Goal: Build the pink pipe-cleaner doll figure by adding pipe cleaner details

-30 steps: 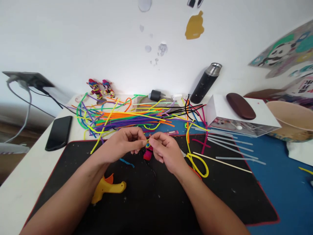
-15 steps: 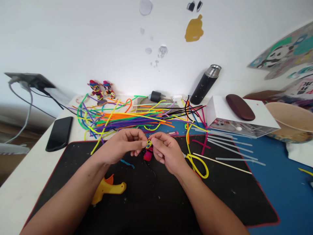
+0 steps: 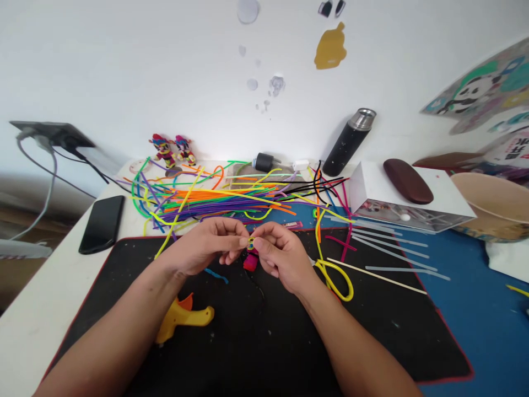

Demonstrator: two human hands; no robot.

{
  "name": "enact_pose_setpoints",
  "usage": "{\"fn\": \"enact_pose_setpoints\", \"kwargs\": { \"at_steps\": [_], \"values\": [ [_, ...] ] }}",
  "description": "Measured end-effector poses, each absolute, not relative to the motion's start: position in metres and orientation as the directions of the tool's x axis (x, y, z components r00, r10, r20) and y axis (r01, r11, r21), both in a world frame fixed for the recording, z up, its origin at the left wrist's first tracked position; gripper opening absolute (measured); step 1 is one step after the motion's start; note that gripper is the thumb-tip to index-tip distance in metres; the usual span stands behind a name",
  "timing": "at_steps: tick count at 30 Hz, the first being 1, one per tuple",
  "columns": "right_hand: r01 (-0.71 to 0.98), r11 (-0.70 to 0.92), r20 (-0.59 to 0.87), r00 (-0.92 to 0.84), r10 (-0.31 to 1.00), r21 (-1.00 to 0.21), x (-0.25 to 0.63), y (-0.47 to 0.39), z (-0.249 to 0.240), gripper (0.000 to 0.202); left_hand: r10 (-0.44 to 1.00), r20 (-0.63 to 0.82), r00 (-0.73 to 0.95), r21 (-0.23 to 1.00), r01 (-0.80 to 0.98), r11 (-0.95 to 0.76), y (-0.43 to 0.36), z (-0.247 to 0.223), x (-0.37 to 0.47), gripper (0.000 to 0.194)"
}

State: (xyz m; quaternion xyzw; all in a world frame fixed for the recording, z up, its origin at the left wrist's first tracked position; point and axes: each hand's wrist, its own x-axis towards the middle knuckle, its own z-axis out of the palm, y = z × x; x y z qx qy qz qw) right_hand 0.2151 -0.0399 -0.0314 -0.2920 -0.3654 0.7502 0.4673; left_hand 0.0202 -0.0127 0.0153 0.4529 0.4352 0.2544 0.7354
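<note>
A small yellow loop [image 3: 250, 241] sits between the left hand [image 3: 219, 245] and right hand [image 3: 281, 255], both pinching it, presumably to steady so tiny a piece. Beyond the hands, coloured stems [image 3: 223, 205] lie bunched, probably for easy reach.

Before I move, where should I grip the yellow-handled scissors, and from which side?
Probably the rounded outer end of the yellow handle loop, from the right. It points away from the right hand, uncovered, over the black mat, while the blade end is mostly hidden by that hand.
</note>
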Motion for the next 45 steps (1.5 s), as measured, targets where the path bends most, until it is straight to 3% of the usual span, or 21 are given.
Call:
{"fn": "enact_pose_setpoints", "kwargs": {
  "at_steps": [6,27,37,45],
  "values": [
    [-0.505,-0.295,-0.078,-0.407,0.91,-0.811,0.216,-0.04,-0.032,0.028,0.72,-0.446,0.531,0.85,-0.003,0.528,-0.012,0.013,0.017,0.038],
    [-0.465,-0.284,-0.071,-0.423,0.903,-0.838,0.217,-0.04,-0.03,0.031,0.689,-0.454,0.565,0.849,0.04,0.527,-0.01,0.013,0.012,0.04],
    [-0.473,-0.283,-0.073,-0.414,0.907,-0.835,0.217,-0.04,-0.031,0.031,0.745,-0.414,0.523,0.874,-0.002,0.487,-0.013,0.014,0.018,0.038],
    [-0.498,-0.312,-0.112,-0.391,0.914,-0.809,0.216,-0.041,-0.029,0.033,0.827,-0.314,0.466,0.934,-0.005,0.357,-0.016,0.019,0.022,0.035]
  ]
}}
